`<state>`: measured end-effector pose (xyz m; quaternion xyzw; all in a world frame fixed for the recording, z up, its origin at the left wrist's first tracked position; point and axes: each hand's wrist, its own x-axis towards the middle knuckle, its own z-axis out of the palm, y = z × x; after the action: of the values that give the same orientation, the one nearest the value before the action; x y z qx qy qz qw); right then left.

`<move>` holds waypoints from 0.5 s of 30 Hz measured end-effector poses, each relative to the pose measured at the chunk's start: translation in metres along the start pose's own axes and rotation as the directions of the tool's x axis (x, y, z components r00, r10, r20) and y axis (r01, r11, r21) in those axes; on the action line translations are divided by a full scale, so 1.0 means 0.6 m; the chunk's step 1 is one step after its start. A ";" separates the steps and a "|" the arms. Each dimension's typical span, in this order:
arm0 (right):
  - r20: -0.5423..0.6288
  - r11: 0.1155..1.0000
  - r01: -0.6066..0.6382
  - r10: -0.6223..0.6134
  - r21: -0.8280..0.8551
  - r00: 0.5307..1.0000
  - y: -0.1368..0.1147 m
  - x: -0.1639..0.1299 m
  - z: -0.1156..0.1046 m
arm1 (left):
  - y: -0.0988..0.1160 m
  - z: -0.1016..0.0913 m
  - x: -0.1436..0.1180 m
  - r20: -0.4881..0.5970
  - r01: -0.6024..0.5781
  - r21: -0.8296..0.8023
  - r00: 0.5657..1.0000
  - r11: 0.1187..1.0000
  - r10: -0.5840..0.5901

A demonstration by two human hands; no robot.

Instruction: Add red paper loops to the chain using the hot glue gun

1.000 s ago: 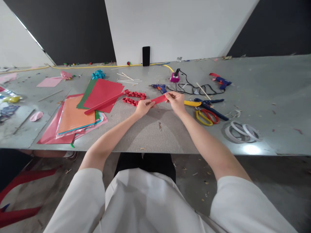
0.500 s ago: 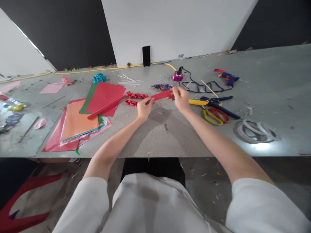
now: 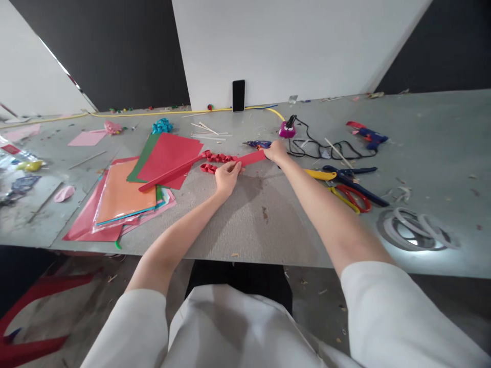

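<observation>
Your left hand [image 3: 227, 177] pinches one end of the red strip [image 3: 251, 158], which stretches over the counter [image 3: 218, 230] to your right hand [image 3: 276, 152], beside the glue gun [image 3: 258, 144]; whether that hand grips anything is unclear.

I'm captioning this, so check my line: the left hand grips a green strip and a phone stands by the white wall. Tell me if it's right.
The head view shows the left hand gripping a red strip, not green. The phone stands by the white wall.
</observation>
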<state>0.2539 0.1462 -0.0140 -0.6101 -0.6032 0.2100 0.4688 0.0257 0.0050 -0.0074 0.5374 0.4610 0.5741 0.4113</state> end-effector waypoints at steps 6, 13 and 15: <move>-0.005 0.932 -0.282 0.291 0.229 0.957 -0.017 -0.009 -0.001 | 0.003 0.000 -0.001 -0.010 -0.017 0.023 1.000 1.000 0.017; 0.161 0.785 -0.290 0.240 0.547 0.957 -0.040 -0.053 -0.054 | 0.003 0.001 -0.001 -0.009 0.020 0.005 1.000 1.000 -0.020; 0.185 0.807 -0.261 0.191 0.530 0.964 -0.048 -0.076 -0.070 | 0.004 0.002 -0.001 -0.011 0.030 -0.010 0.999 0.999 -0.030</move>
<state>0.2649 0.0856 0.0155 -0.5032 -0.4681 0.4656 0.5576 0.0271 0.0039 -0.0055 0.5250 0.4684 0.5732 0.4201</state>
